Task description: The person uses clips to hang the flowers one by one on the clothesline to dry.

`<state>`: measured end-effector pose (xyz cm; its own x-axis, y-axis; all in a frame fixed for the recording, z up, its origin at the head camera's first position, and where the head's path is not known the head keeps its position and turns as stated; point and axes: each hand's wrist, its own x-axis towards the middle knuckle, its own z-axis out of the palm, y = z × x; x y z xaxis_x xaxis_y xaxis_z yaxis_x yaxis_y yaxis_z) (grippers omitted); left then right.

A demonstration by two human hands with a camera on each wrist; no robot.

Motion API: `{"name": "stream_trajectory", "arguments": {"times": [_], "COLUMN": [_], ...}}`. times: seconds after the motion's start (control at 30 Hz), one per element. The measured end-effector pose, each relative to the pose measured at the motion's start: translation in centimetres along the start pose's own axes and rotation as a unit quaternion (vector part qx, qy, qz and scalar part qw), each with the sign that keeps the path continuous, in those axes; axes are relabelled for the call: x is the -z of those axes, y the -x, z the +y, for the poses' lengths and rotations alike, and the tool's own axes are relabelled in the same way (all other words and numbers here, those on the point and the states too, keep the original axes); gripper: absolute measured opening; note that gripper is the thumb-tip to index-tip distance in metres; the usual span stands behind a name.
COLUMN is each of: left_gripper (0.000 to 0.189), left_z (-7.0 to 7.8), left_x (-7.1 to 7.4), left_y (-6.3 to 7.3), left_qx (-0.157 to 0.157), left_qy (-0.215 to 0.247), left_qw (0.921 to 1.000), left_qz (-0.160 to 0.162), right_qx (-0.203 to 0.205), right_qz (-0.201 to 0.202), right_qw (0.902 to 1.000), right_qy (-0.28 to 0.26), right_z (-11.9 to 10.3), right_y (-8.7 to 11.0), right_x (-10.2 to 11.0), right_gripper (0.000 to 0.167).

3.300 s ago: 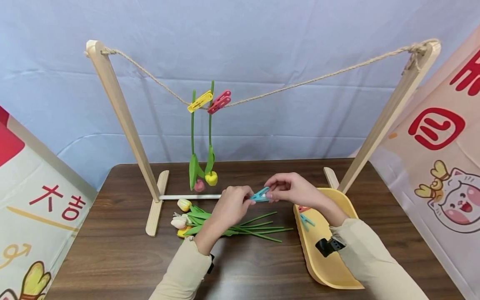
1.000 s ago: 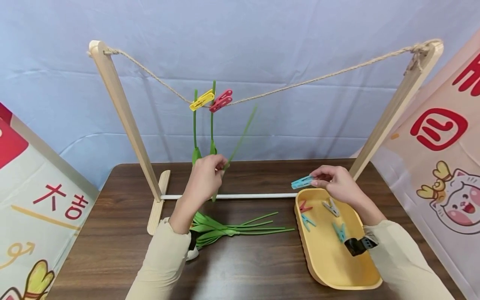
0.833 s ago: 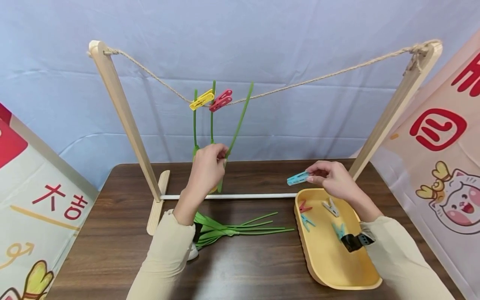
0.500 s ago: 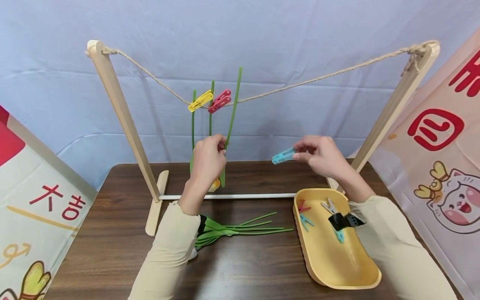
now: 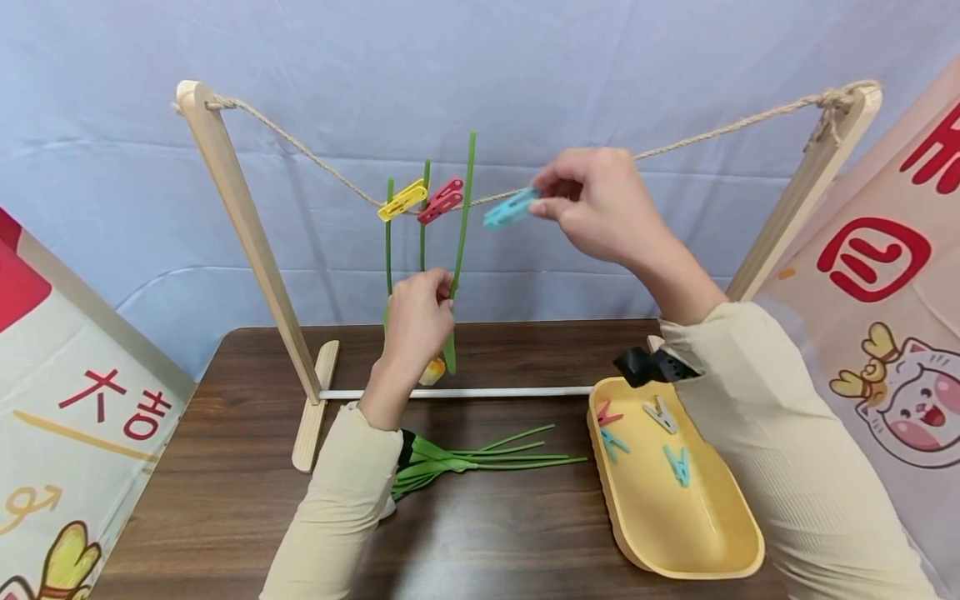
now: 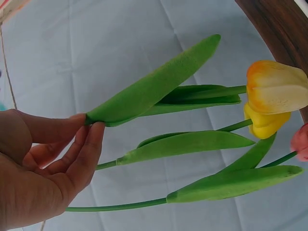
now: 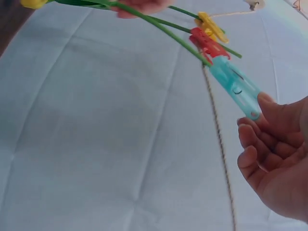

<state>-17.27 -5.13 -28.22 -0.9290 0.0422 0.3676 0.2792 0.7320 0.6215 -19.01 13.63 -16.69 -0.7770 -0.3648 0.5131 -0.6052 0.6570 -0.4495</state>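
My left hand [image 5: 420,317] pinches an artificial tulip by its stem where the leaves begin. The tulip hangs head down, its cream-and-orange bloom [image 6: 276,87] lowest, its bare stem [image 5: 467,200] crossing the rope [image 5: 491,198]. In my right hand [image 5: 596,200] a light blue clothespin [image 5: 510,208] is pinched at its handle end, its tip pointing at the stem near the rope. To the left, a yellow clothespin [image 5: 402,200] and a red clothespin [image 5: 441,202] each fasten a tulip to the rope. Those blooms, yellow [image 6: 265,122] and pink [image 6: 301,143], show in the left wrist view.
Wooden posts [image 5: 251,233] hold the rope, with a white bar [image 5: 517,392] joining their feet. More tulips [image 5: 465,460] lie on the table, their blooms hidden behind my left forearm. At right, a yellow tray [image 5: 675,525] contains several clothespins [image 5: 660,414].
My left hand has picked a tulip from the bunch and raised its stem to the rope. The right hand has carried the blue clothespin from above the tray up and left to the rope.
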Motion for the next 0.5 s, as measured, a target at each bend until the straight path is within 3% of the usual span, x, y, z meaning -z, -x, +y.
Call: {"name": "stream_trajectory", "arguments": {"times": [0.23, 0.5], "left_gripper": [0.013, 0.014], "left_z": [-0.2, -0.3], "left_x": [0.1, 0.1], "left_y": [0.1, 0.2], "left_qx": [-0.004, -0.010], "left_qy": [0.000, 0.007], "left_qw": [1.0000, 0.9999], "left_qz": [0.001, 0.003], "right_qx": [-0.023, -0.038], "right_qz": [0.015, 0.010], "right_qw": [0.9993, 0.9976], "right_qy": [0.027, 0.057], "right_z": [-1.7, -2.2], "right_y": [-2.0, -3.3], "right_x": [0.0, -1.0], "right_gripper": [0.012, 0.012]}}
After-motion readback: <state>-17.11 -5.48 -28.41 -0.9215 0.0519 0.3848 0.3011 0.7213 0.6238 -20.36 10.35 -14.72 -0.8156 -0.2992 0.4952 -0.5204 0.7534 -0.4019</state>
